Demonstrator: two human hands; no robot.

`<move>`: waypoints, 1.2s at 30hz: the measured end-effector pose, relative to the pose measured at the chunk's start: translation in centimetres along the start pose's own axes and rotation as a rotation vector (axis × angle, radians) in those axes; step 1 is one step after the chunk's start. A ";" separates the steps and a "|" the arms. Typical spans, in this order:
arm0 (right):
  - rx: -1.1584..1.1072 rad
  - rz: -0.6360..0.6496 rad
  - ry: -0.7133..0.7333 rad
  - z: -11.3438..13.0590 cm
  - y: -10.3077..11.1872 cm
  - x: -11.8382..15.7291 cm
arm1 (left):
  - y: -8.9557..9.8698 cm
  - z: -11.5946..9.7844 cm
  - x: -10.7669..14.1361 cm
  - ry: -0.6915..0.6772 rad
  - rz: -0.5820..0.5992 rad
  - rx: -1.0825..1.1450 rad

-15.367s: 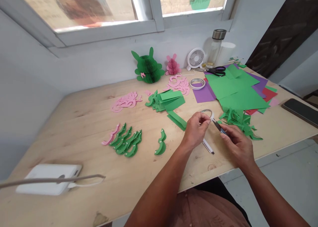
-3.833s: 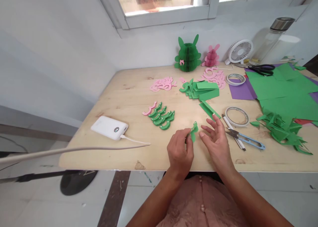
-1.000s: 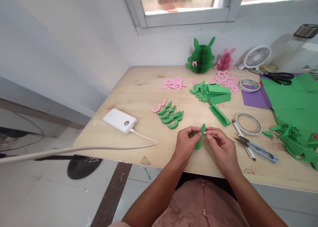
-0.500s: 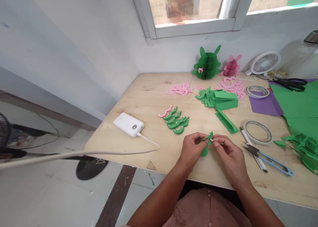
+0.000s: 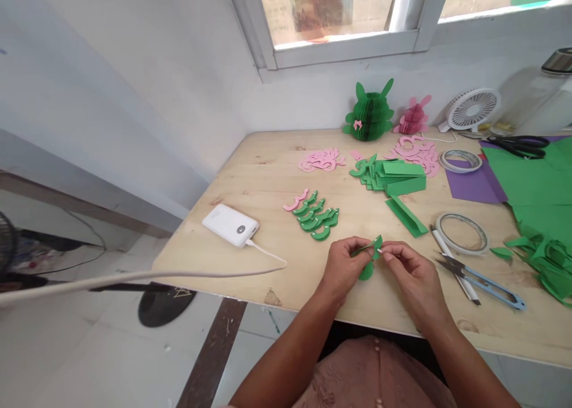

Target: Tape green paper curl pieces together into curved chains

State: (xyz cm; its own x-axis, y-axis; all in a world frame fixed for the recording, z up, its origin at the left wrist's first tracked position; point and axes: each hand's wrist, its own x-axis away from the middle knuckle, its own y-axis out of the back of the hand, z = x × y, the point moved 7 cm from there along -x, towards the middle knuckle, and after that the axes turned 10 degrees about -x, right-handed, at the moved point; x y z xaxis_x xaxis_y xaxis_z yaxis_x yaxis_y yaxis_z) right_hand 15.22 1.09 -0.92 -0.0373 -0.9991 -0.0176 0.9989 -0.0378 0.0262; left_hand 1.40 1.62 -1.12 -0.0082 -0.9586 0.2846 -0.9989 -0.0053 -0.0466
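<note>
Near the table's front edge, my left hand [image 5: 343, 268] pinches a curved green paper cutout [image 5: 367, 271] between thumb and fingers. Close on its right, my right hand [image 5: 413, 274] has its thumb and forefinger pressed together on a small white strip [image 5: 379, 251] at the cutout's edge. Up and to the left lie several curved green pieces [image 5: 320, 234] with small white bits on them, beside a pink one [image 5: 295, 202]. A folded green strip [image 5: 406, 216] rests just above my right hand.
Right of my hands are a tape roll [image 5: 462, 234], a white pen [image 5: 470, 290] and blue-handled snips [image 5: 494, 289]. A power bank [image 5: 230, 224] with a cable sits left. Behind stand a green paper figure [image 5: 370, 116], a pink one [image 5: 413, 117] and a fan [image 5: 473, 109].
The view has shifted slightly. Both hands keep nearly the same place and still hold the green cutout and the white strip, with only slight finger movement.
</note>
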 end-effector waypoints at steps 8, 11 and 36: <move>-0.005 0.010 -0.011 0.2 -0.2 0.1 | 0.1 -0.1 -0.1 -0.008 0.004 -0.015; 0.008 0.011 -0.019 0.3 -0.2 0.1 | 0.1 -0.1 -0.2 -0.018 0.012 -0.032; -0.001 0.015 -0.019 0.0 -0.1 0.0 | -0.2 -0.1 -0.1 -0.015 0.030 -0.035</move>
State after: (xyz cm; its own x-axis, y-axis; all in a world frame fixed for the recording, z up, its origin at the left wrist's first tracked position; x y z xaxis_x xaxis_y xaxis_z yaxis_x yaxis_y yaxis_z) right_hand 15.12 1.11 -0.87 -0.0226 -0.9997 0.0016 0.9994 -0.0226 0.0253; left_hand 1.55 1.72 -1.05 -0.0374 -0.9624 0.2691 -0.9992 0.0330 -0.0211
